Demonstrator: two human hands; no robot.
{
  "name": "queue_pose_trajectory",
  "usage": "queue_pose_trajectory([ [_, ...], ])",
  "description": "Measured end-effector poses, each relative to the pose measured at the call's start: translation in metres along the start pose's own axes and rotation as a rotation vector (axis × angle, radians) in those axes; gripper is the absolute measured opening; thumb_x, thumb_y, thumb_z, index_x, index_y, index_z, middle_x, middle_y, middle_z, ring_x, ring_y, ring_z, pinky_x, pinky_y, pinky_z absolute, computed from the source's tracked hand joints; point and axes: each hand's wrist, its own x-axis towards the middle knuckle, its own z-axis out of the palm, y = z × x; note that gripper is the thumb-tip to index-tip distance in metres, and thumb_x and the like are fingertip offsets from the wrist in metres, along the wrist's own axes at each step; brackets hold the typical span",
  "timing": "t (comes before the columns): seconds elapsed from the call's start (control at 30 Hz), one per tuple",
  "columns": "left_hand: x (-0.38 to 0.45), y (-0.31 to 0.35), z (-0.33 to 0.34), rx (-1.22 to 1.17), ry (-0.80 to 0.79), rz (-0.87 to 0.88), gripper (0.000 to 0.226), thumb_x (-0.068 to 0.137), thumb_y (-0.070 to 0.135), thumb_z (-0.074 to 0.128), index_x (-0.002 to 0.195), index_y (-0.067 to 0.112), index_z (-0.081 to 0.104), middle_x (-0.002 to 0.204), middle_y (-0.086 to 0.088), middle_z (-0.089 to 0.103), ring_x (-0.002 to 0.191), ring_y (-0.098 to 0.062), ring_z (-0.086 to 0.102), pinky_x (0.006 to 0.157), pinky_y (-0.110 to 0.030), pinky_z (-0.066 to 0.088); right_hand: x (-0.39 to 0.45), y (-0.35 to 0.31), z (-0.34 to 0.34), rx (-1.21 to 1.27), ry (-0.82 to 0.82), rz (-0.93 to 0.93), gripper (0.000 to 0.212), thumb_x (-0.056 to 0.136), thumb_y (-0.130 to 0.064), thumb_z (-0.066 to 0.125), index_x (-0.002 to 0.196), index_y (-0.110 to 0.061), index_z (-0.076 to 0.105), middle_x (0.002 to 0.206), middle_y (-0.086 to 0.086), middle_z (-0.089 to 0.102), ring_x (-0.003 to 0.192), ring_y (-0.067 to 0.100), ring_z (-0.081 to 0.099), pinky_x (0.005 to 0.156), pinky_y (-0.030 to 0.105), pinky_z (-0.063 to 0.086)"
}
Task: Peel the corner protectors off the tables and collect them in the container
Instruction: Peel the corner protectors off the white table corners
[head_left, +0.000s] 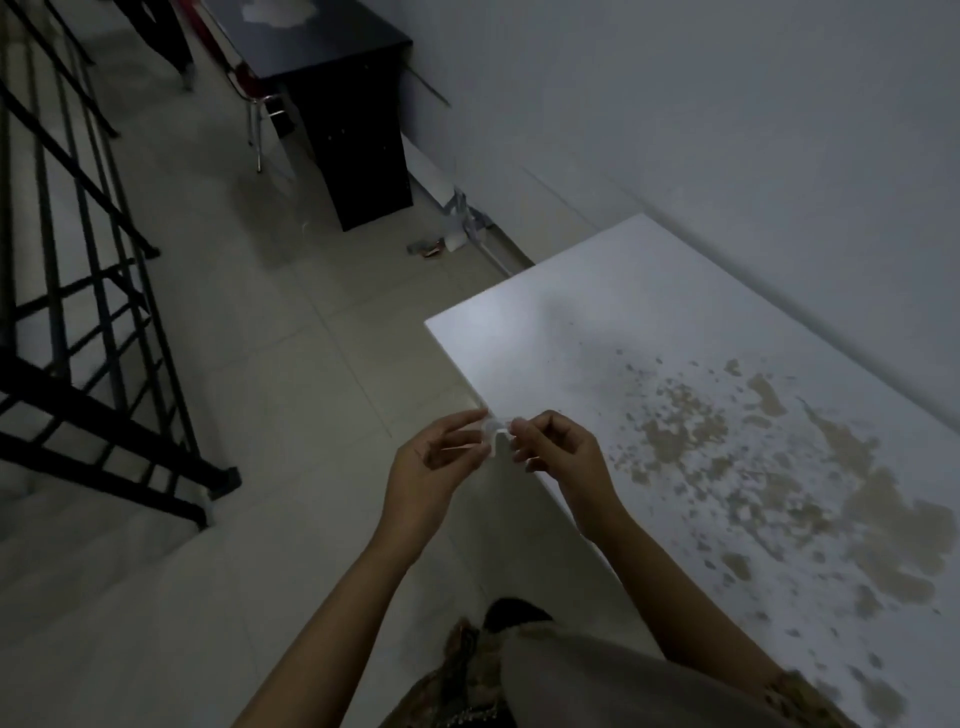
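Observation:
A small clear corner protector (496, 434) is pinched between the fingertips of both hands, just off the left edge of the white table (571, 322). My left hand (434, 462) grips its left side and my right hand (558, 452) grips its right side. The table's top is worn, with brown patches where the surface has flaked. The near-left corner of the table is behind my hands. No container is in view.
A black desk (337, 83) with a chrome-legged chair (262, 114) stands at the back. A black metal railing (93, 291) runs down the left. Small debris (431, 249) lies on the tiled floor by the white wall.

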Motion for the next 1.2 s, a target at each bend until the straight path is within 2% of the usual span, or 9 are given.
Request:
queue_pose_trajectory([
  [0.13, 0.053, 0.009, -0.040, 0.018, -0.024, -0.002, 0.033, 0.080, 0.006, 0.072, 0.107, 0.026, 0.071, 0.095, 0.003, 0.074, 0.092, -0.010, 0.069, 0.075, -0.017, 0.054, 0.052, -0.004, 0.038, -0.021, 0.017, -0.007, 0.019, 0.091, -0.028, 0.063, 0.083, -0.011, 0.067, 0.078, 0.002, 0.071, 0.072, 0.017, 0.067, 0.069, 0.027, 0.054],
  [0.27, 0.117, 0.012, -0.075, 0.042, -0.069, -0.018, 0.032, 0.081, 0.010, 0.072, 0.108, 0.026, 0.071, 0.094, 0.005, 0.074, 0.091, -0.009, 0.069, 0.076, -0.018, 0.055, 0.113, -0.006, 0.063, -0.007, 0.029, 0.013, 0.031, 0.084, -0.038, 0.066, 0.086, -0.006, 0.066, 0.080, 0.005, 0.071, 0.073, 0.019, 0.066, 0.073, 0.036, 0.054],
  [0.37, 0.179, 0.017, -0.100, 0.006, -0.104, -0.046, 0.028, 0.082, 0.013, 0.071, 0.107, 0.025, 0.072, 0.095, 0.002, 0.074, 0.091, -0.012, 0.070, 0.075, -0.016, 0.054, 0.170, -0.006, 0.081, 0.016, 0.044, 0.022, 0.024, 0.084, -0.036, 0.066, 0.083, -0.012, 0.068, 0.080, 0.005, 0.070, 0.074, 0.020, 0.065, 0.073, 0.034, 0.053],
  [0.5, 0.259, 0.031, -0.129, 0.020, -0.138, -0.070, 0.022, 0.083, 0.013, 0.070, 0.103, 0.022, 0.073, 0.091, 0.000, 0.074, 0.088, -0.015, 0.070, 0.074, -0.019, 0.055, 0.247, -0.019, 0.105, 0.033, 0.075, 0.006, 0.027, 0.083, -0.033, 0.067, 0.082, -0.007, 0.066, 0.078, 0.007, 0.070, 0.072, 0.018, 0.065, 0.067, 0.026, 0.053],
  [0.83, 0.429, 0.067, -0.177, -0.122, -0.243, -0.160, 0.023, 0.078, 0.022, 0.072, 0.097, 0.010, 0.071, 0.092, -0.009, 0.073, 0.091, -0.023, 0.070, 0.076, -0.022, 0.056, 0.404, -0.064, 0.146, 0.027, 0.153, -0.019, 0.023, 0.078, -0.032, 0.069, 0.079, -0.010, 0.064, 0.074, 0.003, 0.069, 0.070, 0.017, 0.063, 0.068, 0.027, 0.052],
  [0.9, 0.465, 0.069, -0.181, -0.160, -0.285, -0.194, 0.022, 0.076, 0.016, 0.073, 0.095, 0.005, 0.070, 0.090, -0.011, 0.072, 0.090, -0.026, 0.069, 0.076, -0.022, 0.056, 0.431, -0.068, 0.151, 0.027, 0.193, -0.028, 0.020, 0.080, -0.028, 0.067, 0.078, -0.009, 0.063, 0.073, 0.004, 0.068, 0.068, 0.016, 0.062, 0.067, 0.028, 0.051],
  [1.0, 0.517, 0.074, -0.185, -0.190, -0.399, -0.229, 0.021, 0.074, 0.017, 0.073, 0.093, 0.010, 0.072, 0.092, -0.008, 0.074, 0.090, -0.023, 0.070, 0.075, -0.020, 0.055, 0.468, -0.075, 0.158, 0.062, 0.268, -0.034, 0.025, 0.085, -0.028, 0.060, 0.079, -0.004, 0.062, 0.073, 0.004, 0.066, 0.068, 0.015, 0.061, 0.067, 0.029, 0.050],
  [1.13, 0.591, 0.085, -0.185, -0.198, -0.499, -0.238, 0.035, 0.075, 0.017, 0.071, 0.108, 0.007, 0.068, 0.105, -0.011, 0.073, 0.100, -0.022, 0.069, 0.079, -0.020, 0.055, 0.520, -0.080, 0.162, 0.197, 0.462, -0.013, 0.041, 0.099, -0.029, 0.041, 0.094, 0.002, 0.067, 0.079, 0.007, 0.069, 0.072, 0.023, 0.060, 0.065, 0.028, 0.048],
  [1.2, 0.626, 0.094, -0.185, -0.196, -0.539, -0.224, 0.032, 0.076, 0.017, 0.070, 0.107, 0.007, 0.070, 0.104, -0.012, 0.073, 0.101, -0.023, 0.068, 0.080, -0.021, 0.055, 0.544, -0.083, 0.166, 0.257, 0.562, -0.014, 0.041, 0.096, -0.031, 0.043, 0.094, 0.001, 0.068, 0.077, 0.008, 0.069, 0.073, 0.025, 0.060, 0.065, 0.029, 0.047],
])
